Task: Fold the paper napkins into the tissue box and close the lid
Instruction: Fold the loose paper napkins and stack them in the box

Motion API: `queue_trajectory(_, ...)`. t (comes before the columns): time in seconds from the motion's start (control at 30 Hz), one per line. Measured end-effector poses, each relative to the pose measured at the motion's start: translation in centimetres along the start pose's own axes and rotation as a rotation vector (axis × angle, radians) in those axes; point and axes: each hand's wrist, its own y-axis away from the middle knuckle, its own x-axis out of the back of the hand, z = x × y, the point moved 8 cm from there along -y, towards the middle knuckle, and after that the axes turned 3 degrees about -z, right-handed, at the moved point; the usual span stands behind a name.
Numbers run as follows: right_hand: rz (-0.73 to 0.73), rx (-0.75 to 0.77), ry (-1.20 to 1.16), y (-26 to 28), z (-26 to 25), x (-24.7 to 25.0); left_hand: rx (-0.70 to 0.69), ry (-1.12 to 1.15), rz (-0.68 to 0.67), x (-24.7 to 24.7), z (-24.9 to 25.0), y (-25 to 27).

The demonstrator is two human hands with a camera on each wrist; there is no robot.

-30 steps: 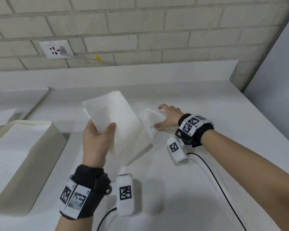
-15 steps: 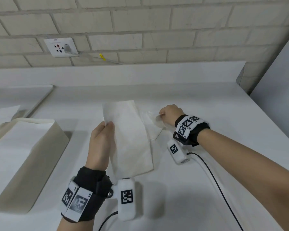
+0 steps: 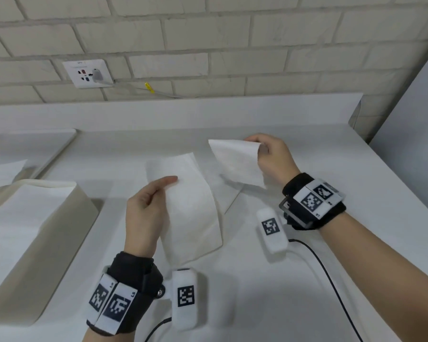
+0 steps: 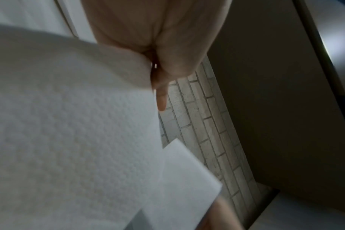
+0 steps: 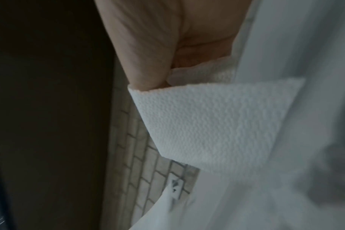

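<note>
Since half a second before, the right hand's napkin had left the counter and come up into the air, while the left hand's folded stack had tipped a little flatter, its thumb now laid across the top.

Far left, the tissue box (image 3: 38, 239) stood open on the white counter (image 3: 269, 304), already filled with white napkins level with its rim; a pale slab (image 3: 35, 141) behind it may have been the lid, though that could not be told for sure. Nothing was touching the box.

Next came the left hand (image 3: 146, 213), grasping the folded napkin stack (image 3: 190, 211) by its left edge, thumb on top and fingers hidden behind, the stack hanging clear above the counter. The left wrist view showed the same pinch from below.

Just right of it another napkin (image 3: 229, 196) lay flat on the counter, partly under the two that were held.

Furthest right, the right hand (image 3: 269, 156) pinched a single napkin (image 3: 237, 164) at its upper right corner, the sheet raised and curling toward the stack.

Judging from this, the person was gathering loose napkins onto the held stack before carrying it to the box; the lid step had not yet begun.
</note>
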Motion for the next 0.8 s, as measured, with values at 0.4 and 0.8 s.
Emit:
queue_trajectory(0.4, -0.155, 0.254, 0.590, 4.1, -7.3, -4.3, -0.193, -0.222, -0.144, -4.5, 4.6, 2.1)
queue_trajectory(0.8, -0.176, 0.294, 0.175, 4.1, -5.9, -4.4, -0.200, -0.200, 0.019, -2.4, 3.1, 0.9)
